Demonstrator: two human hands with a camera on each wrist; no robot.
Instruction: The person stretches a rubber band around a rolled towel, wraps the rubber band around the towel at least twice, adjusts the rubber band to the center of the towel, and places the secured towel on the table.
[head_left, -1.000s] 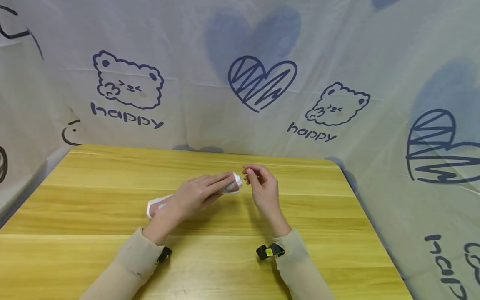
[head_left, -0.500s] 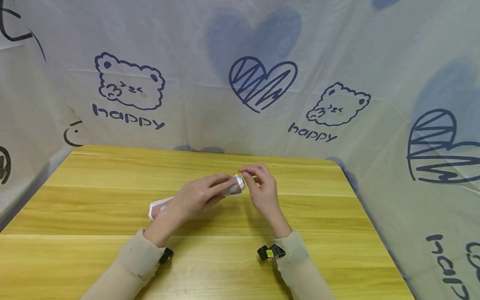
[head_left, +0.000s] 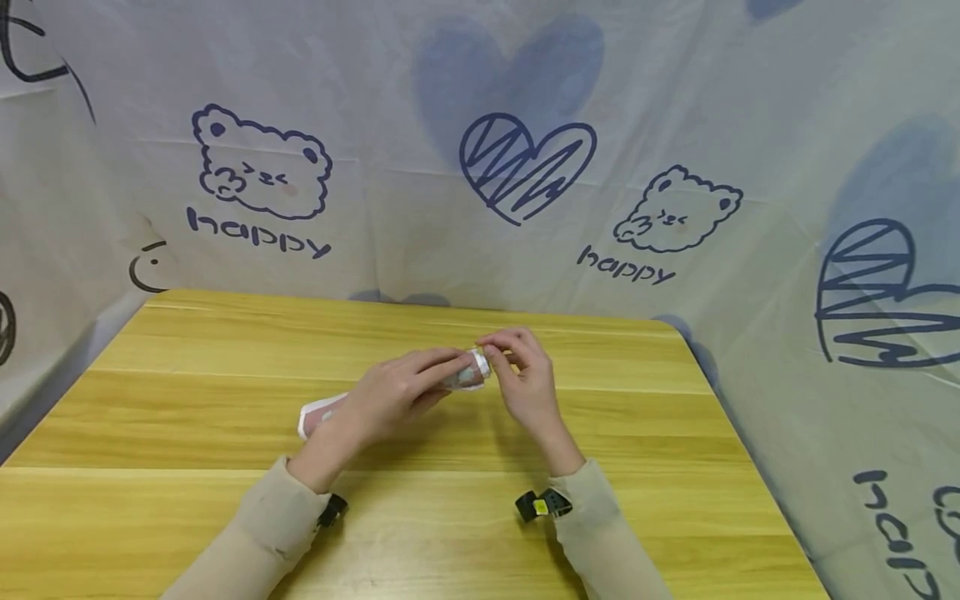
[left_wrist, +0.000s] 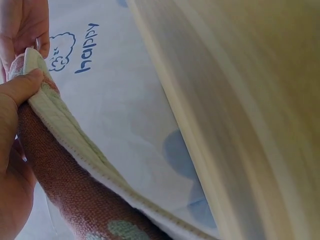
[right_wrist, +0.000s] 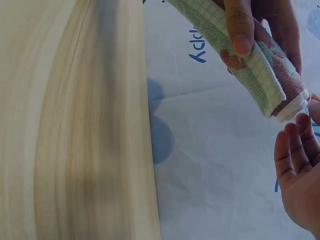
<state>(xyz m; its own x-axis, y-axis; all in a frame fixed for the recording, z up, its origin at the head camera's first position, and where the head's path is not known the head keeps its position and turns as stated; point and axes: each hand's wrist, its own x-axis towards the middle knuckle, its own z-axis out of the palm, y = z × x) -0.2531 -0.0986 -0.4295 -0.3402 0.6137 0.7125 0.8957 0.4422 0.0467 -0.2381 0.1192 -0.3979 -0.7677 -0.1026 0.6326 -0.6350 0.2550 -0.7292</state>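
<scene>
A rolled towel (head_left: pixel 467 377), dusty pink-brown with pale green patches and white edging, slants over the table. My left hand (head_left: pixel 393 387) grips it near its right end, thumb on the white edging in the left wrist view. The towel's other end (head_left: pixel 318 414) shows beyond my left wrist. At the right end, my right hand (head_left: pixel 525 375) has its thumb and fingertips together on a thin yellowish band (right_wrist: pixel 310 95), right by the towel's rolled tip. The band is small and partly hidden by the fingers.
The yellow wood-grain table (head_left: pixel 420 525) lies under both hands. Behind it and along both sides hangs a pale cloth (head_left: pixel 405 217) printed with hearts and bears. Both wrists wear dark camera straps (head_left: pixel 543 505).
My right hand has moved slightly left to the towel's end, and the yellowish band now shows between its fingertips and the towel. The left hand keeps its grip, shifted only slightly.
</scene>
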